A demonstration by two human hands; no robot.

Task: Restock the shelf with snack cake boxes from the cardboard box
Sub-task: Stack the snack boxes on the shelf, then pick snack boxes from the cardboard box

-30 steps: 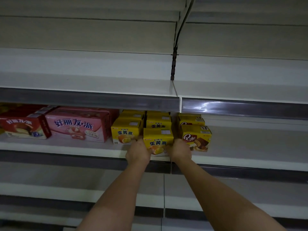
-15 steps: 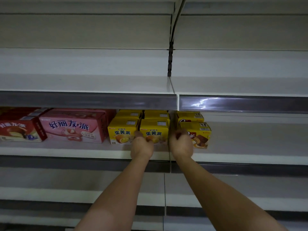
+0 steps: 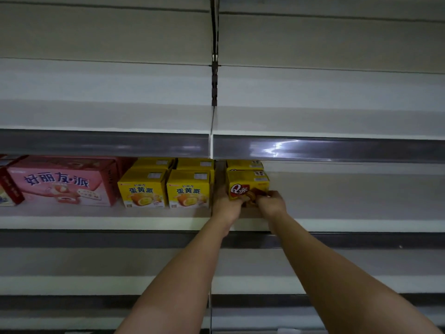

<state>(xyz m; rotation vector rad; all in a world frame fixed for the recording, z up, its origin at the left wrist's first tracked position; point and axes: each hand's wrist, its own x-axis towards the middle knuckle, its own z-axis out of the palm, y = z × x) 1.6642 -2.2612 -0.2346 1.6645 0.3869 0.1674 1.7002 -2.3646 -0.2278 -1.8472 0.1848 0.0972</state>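
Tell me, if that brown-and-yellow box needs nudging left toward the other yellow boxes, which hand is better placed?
Probably the right hand: it holds the Q box at its right front corner, so it can push leftward. The left hand sits in the gap beside the egg-yolk pie boxes, blocking the way.

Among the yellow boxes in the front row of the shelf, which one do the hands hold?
The rightmost one, the Q box with the red logo. The left hand and right hand grip its lower corners; the two egg-yolk pie boxes stand untouched.
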